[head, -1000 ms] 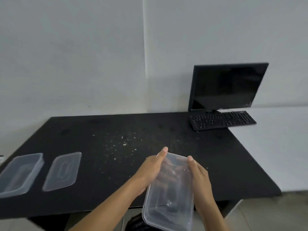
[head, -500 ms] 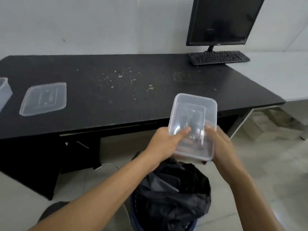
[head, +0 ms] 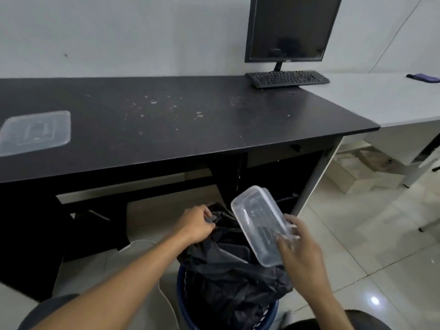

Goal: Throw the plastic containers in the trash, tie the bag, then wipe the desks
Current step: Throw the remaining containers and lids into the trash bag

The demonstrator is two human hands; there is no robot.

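your l hand (head: 195,225) pinches the black trash bag (head: 228,277) at its rim; r hand (head: 297,248) grips the clear container (head: 258,225) by its near end. it's tilted over the bag mouth, long axis pointing up-left toward the black desk (head: 214,129) (open side facing you). a lid (head: 35,132) lies flat on the desk, far left, w/ crumbs (head: 166,108) mid-desk.

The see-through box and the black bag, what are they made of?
The box looks like thin clear plastic, glossy: the dark bag shows through it. The bag seems to be soft, thin black plastic film, slightly shiny, since it crumples into folds.
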